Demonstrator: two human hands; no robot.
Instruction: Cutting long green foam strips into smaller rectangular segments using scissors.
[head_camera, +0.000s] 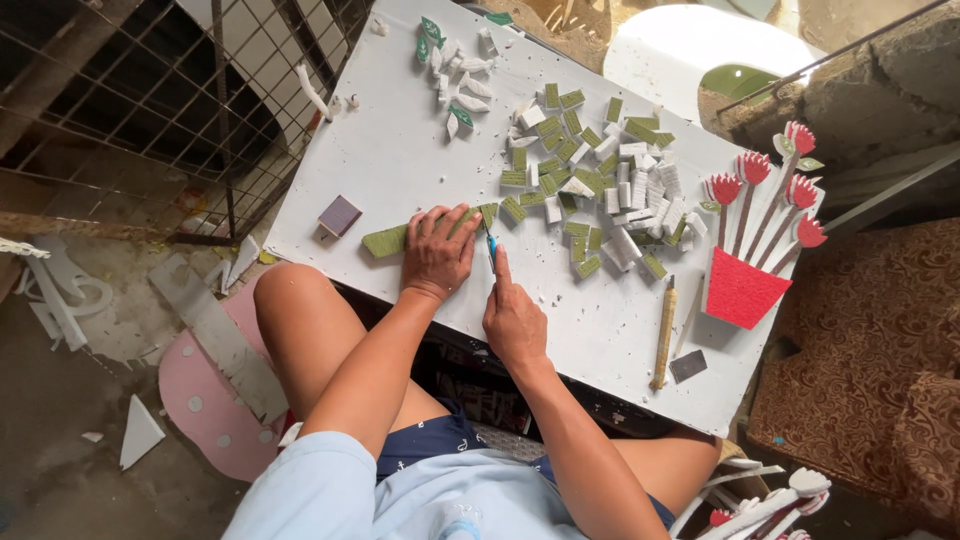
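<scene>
Your left hand (437, 250) is lying flat with the fingers spread, pressing down on a long green foam strip (388, 240) that lies on the white table (390, 150) near its front edge, so that hand isn't gripping, just pinning the strip in place. Your right hand (512, 318) is closed around a small blue-handled cutter (490, 243), index finger stretched out along it, with the tip sitting right at the strip's right end, just beside your left fingertips. So the two hands are close together, almost touching, over the same end of the strip. Just past them, toward the middle of the table, there's a big scatter of small cut blocks (590, 185), some green side up and some showing white, piled loosely and overlapping. Farther up the table there's a smaller bunch of white and green leaf shapes (455, 70). Off to your left on the table is a little purple square piece (340, 215), well apart from the strip. To your right lies a wooden-handled tool (664, 332) with a small dark grey square (688, 366) beside it, and next to those a foam craft piece, a red pot with red flowers (745, 285) on stems, lying flat at the table's right edge.
</scene>
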